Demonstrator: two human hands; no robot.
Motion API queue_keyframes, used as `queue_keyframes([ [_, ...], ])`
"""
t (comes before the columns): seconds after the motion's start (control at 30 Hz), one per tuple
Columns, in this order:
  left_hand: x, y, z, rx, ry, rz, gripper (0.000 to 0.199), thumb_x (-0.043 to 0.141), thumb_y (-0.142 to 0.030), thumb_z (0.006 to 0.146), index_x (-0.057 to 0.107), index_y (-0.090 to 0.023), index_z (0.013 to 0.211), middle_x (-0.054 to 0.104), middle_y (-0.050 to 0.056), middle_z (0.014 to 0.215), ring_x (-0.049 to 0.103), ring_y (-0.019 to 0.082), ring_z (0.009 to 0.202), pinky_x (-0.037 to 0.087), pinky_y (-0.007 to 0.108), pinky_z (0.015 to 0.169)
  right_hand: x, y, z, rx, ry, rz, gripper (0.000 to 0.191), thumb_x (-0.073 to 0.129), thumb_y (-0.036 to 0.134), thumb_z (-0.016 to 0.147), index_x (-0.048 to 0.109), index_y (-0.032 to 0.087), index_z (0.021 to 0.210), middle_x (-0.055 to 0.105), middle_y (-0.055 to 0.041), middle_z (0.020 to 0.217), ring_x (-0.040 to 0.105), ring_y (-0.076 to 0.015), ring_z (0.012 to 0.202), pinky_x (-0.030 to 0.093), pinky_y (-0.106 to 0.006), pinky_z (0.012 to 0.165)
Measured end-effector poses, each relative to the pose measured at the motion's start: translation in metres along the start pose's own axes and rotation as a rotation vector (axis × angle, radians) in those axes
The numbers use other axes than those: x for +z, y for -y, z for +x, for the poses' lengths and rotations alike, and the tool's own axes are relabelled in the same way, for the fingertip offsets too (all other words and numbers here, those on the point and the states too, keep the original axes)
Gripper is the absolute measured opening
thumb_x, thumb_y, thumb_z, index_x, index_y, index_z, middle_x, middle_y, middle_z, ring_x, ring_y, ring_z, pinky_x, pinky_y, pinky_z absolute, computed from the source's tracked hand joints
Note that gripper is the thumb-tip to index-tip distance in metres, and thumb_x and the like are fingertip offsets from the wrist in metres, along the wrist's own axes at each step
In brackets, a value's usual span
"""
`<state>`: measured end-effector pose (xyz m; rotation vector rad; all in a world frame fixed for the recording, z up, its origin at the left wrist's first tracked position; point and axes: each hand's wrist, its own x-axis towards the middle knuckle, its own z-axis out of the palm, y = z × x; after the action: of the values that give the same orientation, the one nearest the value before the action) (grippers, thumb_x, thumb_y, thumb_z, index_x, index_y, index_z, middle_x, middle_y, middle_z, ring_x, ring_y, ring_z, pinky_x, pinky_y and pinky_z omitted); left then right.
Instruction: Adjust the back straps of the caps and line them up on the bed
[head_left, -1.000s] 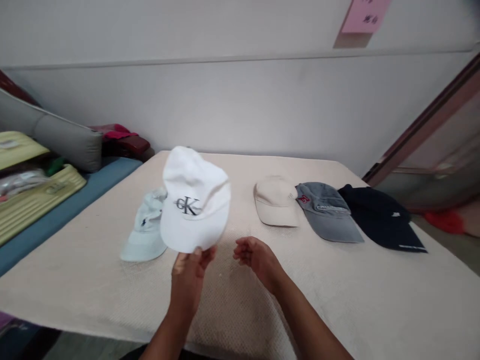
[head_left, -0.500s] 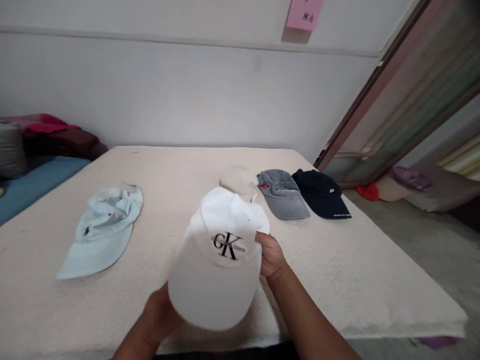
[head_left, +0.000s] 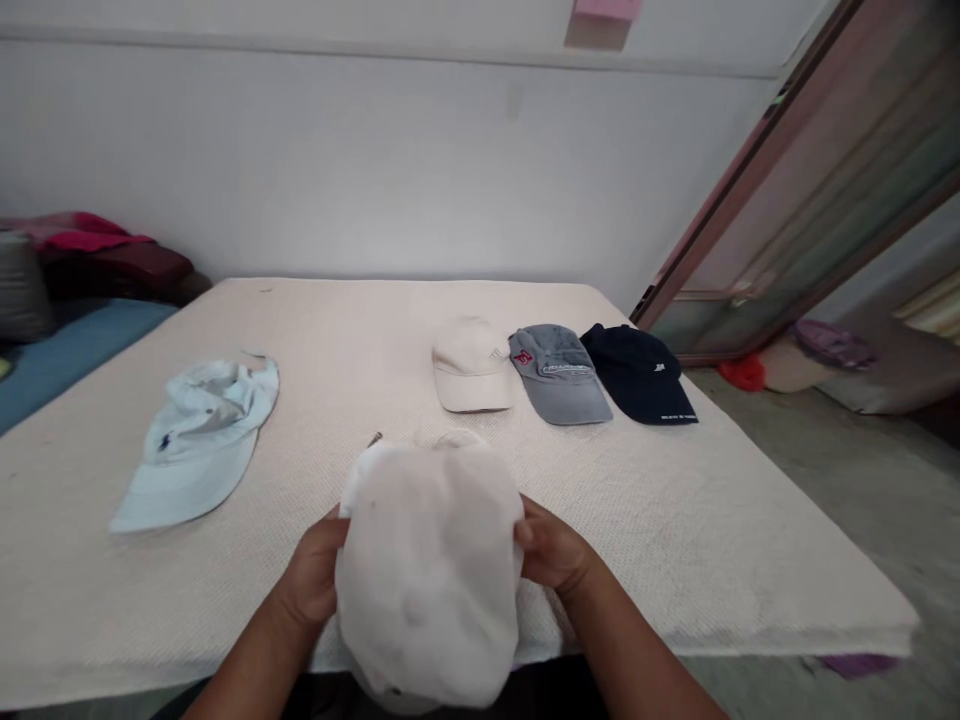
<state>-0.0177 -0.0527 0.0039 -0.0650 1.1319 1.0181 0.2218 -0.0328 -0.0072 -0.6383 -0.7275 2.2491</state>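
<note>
A white cap (head_left: 431, 575) is held between my two hands at the near edge of the table, its crown towards the camera and its logo out of sight. My left hand (head_left: 319, 565) grips its left side, fingers partly hidden. On the right side, my right hand (head_left: 551, 545) pinches the cap's edge. Beyond it lie a beige cap (head_left: 471, 365), a grey cap (head_left: 562, 375) with a red mark, and a dark navy cap (head_left: 641, 375), side by side. A crumpled pale blue cap (head_left: 199, 445) rests at the left.
The caps lie on a table with a cream cloth (head_left: 337, 340), against a white wall (head_left: 337, 170). Red and pink fabric (head_left: 97, 240) is piled at the far left. At the right are a sliding door (head_left: 772, 200) and items on the floor.
The white cap has been tipped over, so its crown faces the camera instead of its brim and logo. My left hand has moved up along its side. The beige cap is now uncovered.
</note>
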Motion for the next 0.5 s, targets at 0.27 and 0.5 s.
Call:
queue_keyframes([
  [0.27, -0.013, 0.013, 0.01, 0.041, 0.335, 0.257, 0.041, 0.053, 0.006, 0.053, 0.073, -0.013, 0.083, 0.069, 0.008, 0.061, 0.066, 0.027, 0.054, 0.052, 0.035, 0.05, -0.004, 0.009, -0.005, -0.081, -0.038, 0.077, 0.019, 0.072, 0.017, 0.056, 0.057, 0.016, 0.068, 0.059, 0.0022, 0.058, 0.055, -0.0097, 0.048, 0.045, -0.019, 0.049],
  [0.5, -0.011, 0.007, 0.009, -0.036, 0.453, 0.174, 0.03, 0.057, -0.002, 0.06, 0.071, -0.012, 0.085, 0.068, 0.01, 0.065, 0.067, 0.028, 0.061, 0.052, 0.036, 0.054, -0.007, 0.01, -0.006, -0.069, -0.005, 0.015, 0.011, 0.066, 0.018, 0.056, 0.06, 0.013, 0.065, 0.058, -0.0003, 0.054, 0.053, -0.0115, 0.047, 0.039, -0.02, 0.045],
])
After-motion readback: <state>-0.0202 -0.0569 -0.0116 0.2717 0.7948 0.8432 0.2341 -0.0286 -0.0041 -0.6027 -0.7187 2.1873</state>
